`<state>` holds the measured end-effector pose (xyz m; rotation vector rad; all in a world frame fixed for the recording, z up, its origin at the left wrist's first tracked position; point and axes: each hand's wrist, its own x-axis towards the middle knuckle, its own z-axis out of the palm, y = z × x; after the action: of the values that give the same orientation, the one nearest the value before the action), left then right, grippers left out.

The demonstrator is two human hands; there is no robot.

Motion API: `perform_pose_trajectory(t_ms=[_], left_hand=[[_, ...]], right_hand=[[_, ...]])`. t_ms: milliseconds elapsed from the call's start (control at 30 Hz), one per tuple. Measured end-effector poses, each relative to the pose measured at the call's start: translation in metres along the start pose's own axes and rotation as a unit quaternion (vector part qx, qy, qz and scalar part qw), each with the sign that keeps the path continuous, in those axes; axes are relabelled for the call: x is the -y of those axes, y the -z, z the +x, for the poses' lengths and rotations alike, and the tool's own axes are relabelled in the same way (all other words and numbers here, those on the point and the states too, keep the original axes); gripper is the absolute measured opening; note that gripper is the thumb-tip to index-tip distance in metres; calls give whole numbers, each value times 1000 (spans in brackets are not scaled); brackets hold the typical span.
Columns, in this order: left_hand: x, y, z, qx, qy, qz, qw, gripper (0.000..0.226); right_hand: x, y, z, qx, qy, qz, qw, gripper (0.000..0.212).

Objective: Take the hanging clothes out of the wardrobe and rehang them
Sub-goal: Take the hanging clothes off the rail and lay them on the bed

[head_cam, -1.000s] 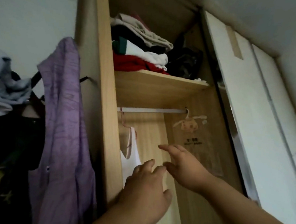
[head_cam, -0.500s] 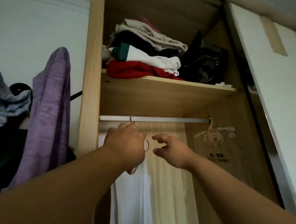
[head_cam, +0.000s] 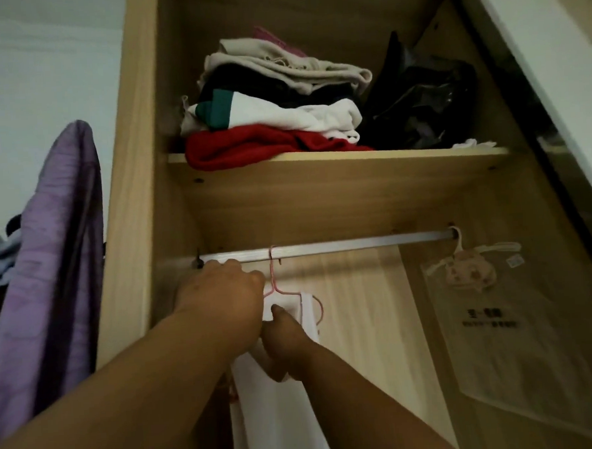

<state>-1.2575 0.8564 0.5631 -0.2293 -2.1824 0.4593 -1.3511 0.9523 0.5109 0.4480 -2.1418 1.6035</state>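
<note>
Left hand (head_cam: 222, 290): fingers curled just under the rail (head_cam: 357, 247); grip cannot be told.
Right hand (head_cam: 288, 341): white garment (head_cam: 281, 431) is gripped; pink hanger (head_cam: 273, 280) above thumb.

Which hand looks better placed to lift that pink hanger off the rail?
Probably the left hand: it sits just under the rail, beside the hook of the pink hanger. The right hand is lower, gripping the white top, so it can steady the cloth.
</note>
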Motion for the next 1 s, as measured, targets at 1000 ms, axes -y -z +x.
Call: perform_pose_trajectory(t_ms=[1000], left_hand=[[-4, 2, -3, -20, 2, -137, 990, 47]], right_hand=[[37, 119, 3, -165, 81, -348, 919, 23]])
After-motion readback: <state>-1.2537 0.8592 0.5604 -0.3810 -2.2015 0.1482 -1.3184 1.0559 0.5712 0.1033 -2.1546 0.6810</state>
